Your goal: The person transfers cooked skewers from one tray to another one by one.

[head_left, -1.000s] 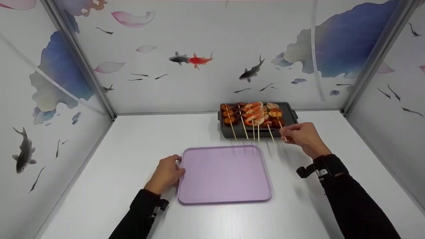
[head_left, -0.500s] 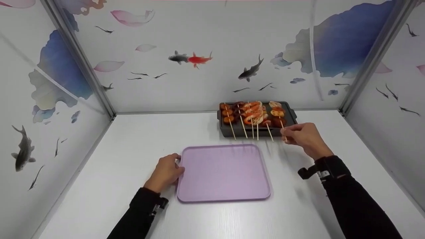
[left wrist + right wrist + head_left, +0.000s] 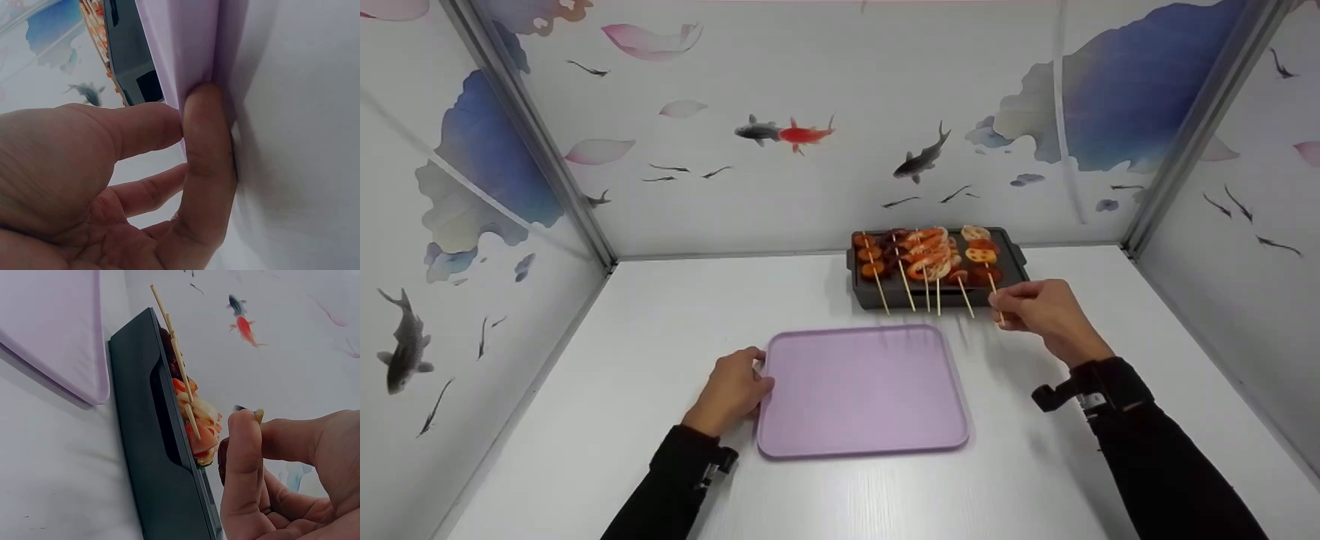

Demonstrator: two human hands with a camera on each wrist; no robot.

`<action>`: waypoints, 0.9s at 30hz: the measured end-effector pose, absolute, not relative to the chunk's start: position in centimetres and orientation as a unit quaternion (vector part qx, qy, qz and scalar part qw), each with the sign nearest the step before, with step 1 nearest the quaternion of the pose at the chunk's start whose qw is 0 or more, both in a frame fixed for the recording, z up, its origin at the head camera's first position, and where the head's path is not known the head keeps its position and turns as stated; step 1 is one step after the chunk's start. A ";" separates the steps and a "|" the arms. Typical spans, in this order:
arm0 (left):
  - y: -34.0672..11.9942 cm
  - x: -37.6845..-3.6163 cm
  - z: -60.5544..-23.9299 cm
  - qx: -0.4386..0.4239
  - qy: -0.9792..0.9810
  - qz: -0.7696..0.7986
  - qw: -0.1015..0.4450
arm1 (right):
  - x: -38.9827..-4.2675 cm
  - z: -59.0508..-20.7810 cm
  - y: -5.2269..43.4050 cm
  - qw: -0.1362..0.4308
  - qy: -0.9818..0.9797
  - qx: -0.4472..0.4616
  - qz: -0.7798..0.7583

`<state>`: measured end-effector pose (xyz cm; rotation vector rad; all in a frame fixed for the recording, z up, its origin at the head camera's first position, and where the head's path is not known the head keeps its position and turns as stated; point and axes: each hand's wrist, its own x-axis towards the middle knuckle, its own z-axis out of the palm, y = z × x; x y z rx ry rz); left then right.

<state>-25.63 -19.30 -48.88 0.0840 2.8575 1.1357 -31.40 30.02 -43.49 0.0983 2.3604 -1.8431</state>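
In the head view, my left hand (image 3: 729,391) pinches the left edge of a lilac rectangular tray (image 3: 862,394) lying on the table. The left wrist view shows the thumb and a finger (image 3: 208,129) at the tray's rim (image 3: 177,45). My right hand (image 3: 1046,315) pinches the bare stick end of the rightmost food skewer (image 3: 981,256), which carries lotus root slices and darker pieces. This skewer lies over a dark grey grill pan (image 3: 1005,238), alongside several other skewers, including shrimp (image 3: 928,251) and round brown slices (image 3: 871,253).
The white tabletop (image 3: 660,315) is enclosed by white walls (image 3: 810,202) printed with fish and lotus leaves. Sticks of the other skewers (image 3: 881,292) overhang the pan's front side, just behind the tray. Metal posts (image 3: 1174,142) stand at the back corners.
The skewer in my right hand has turned and shifted slightly right, widening the gap from its neighbour. My left hand keeps its hold on the tray. The whole head view has drifted slightly.
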 end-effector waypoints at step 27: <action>-19.2 -25.6 -48.9 0.030 0.935 0.351 0.028 | -28.4 -42.9 28.3 0.071 0.794 -0.004 -0.603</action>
